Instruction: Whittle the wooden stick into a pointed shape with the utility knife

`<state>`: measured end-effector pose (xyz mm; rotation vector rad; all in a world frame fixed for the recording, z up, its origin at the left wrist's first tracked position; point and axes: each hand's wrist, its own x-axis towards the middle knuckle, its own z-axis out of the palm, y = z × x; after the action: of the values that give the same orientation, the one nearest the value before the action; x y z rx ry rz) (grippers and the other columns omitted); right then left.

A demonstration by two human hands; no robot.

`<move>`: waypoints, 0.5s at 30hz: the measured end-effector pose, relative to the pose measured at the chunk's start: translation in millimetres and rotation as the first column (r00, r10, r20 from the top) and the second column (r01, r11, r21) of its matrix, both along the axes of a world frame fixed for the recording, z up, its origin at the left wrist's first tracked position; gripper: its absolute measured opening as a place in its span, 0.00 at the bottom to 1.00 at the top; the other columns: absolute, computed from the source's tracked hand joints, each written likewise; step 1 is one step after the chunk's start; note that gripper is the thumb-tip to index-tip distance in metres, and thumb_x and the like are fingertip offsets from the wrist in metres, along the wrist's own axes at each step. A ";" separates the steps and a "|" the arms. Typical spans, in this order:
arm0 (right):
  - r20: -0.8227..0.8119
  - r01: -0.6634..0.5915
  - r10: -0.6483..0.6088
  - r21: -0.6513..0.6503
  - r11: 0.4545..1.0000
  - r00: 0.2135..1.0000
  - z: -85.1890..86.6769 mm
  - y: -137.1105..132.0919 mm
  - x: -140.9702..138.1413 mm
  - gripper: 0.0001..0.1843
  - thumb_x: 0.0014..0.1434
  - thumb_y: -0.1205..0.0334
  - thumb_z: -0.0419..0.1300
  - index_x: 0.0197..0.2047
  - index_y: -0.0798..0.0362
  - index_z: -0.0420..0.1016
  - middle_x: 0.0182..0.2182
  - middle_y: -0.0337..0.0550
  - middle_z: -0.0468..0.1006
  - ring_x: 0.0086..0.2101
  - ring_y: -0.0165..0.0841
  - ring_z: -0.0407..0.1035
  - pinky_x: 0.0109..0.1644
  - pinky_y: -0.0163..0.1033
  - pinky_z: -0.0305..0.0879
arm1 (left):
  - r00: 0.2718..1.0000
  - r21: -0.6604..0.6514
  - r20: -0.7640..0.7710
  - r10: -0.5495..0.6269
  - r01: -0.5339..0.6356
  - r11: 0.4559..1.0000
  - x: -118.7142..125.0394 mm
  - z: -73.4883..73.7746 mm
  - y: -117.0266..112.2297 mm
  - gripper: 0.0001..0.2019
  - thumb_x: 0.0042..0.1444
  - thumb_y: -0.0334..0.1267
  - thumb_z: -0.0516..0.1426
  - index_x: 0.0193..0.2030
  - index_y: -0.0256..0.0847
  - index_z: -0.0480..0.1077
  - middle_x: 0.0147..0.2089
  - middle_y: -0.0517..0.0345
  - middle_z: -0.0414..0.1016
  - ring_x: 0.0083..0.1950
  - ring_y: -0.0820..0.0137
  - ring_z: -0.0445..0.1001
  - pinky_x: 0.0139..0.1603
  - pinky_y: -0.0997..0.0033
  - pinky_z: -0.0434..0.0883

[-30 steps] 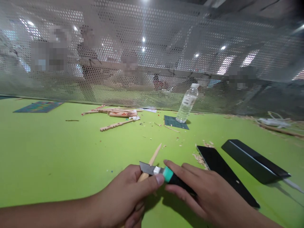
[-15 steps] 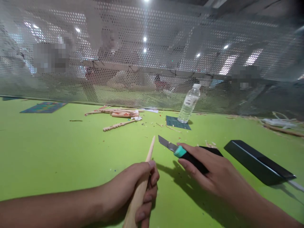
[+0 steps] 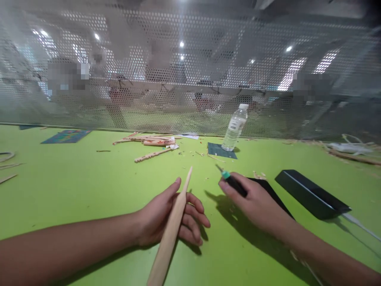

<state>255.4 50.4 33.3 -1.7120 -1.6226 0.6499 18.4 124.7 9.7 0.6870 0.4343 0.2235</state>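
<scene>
A pale wooden stick (image 3: 170, 236), whittled to a narrow point, slants up from the bottom edge. My left hand (image 3: 175, 216) loosely cradles it across the palm, thumb on one side and fingers uncurled on the other. To the right, above the table, my right hand (image 3: 248, 196) is closed around a craft knife (image 3: 235, 184) with a black handle and teal collar. Its blade looks thin and edge-on, pointing up and left, apart from the stick.
Carved sticks (image 3: 154, 140) and shavings lie at the back of the green table (image 3: 89, 190). A water bottle (image 3: 234, 129) stands on a dark sheet (image 3: 214, 149). At right are a black wedge-shaped device (image 3: 312, 194) with a cable and a flat black object (image 3: 270, 190). Perforated mesh (image 3: 166, 99) rises behind.
My left fingers have loosened from around the stick and spread, with the stick now across the palm. The knife has moved slightly right and turned, its blade showing narrower.
</scene>
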 end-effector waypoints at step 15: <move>-0.045 -0.040 0.045 0.107 0.993 0.998 -8.0 3.2 -0.9 0.25 0.68 0.37 0.55 0.46 0.51 0.76 0.43 0.49 0.81 0.42 0.44 0.73 0.46 0.45 0.68 | 0.993 0.307 -0.055 0.103 -0.081 0.948 -8.2 6.0 -18.4 0.30 0.53 0.33 0.70 0.59 0.45 0.61 0.51 0.51 0.75 0.40 0.62 0.83 0.38 0.63 0.79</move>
<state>254.5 53.5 25.3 -1.5784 -1.6350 0.6092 10.2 106.3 15.8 0.9807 0.5055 0.3602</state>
